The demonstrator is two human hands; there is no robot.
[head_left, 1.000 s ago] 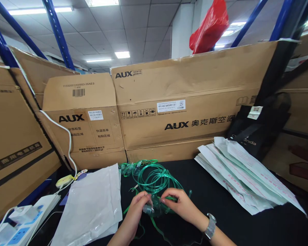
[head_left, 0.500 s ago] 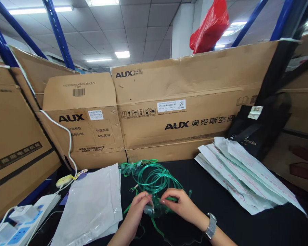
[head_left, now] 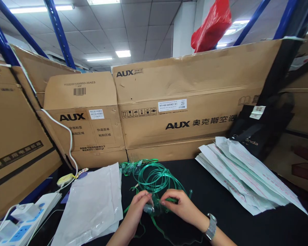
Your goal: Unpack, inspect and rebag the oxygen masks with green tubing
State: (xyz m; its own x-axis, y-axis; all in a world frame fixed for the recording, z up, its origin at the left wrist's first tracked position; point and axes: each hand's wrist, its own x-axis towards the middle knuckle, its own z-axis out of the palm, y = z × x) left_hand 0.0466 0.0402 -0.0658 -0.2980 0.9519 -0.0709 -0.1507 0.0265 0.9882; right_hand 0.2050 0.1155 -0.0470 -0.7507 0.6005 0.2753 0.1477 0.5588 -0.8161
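Black tabletop (head_left: pixel 220 218): left hand (head_left: pixel 136 210), right hand (head_left: pixel 182 206) pinch clear mask (head_left: pixel 153 208) beside coiled green tubing (head_left: pixel 154 177).

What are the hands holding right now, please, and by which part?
A clear green mask: the left hand pinches its grey connector end, and the right hand grips its opposite side.

The tubing (head_left: pixel 156 177) is clear green plastic, smooth and glossy, as is the small mask (head_left: pixel 154 208) (its fitting looks greyish). The bag (head_left: pixel 92 205) is thin, shiny film with creases. The pouches (head_left: pixel 246 174) look like matt paper. The boxes (head_left: pixel 184 102) are rough brown cardboard, and the tabletop (head_left: pixel 220 218) is matt black.
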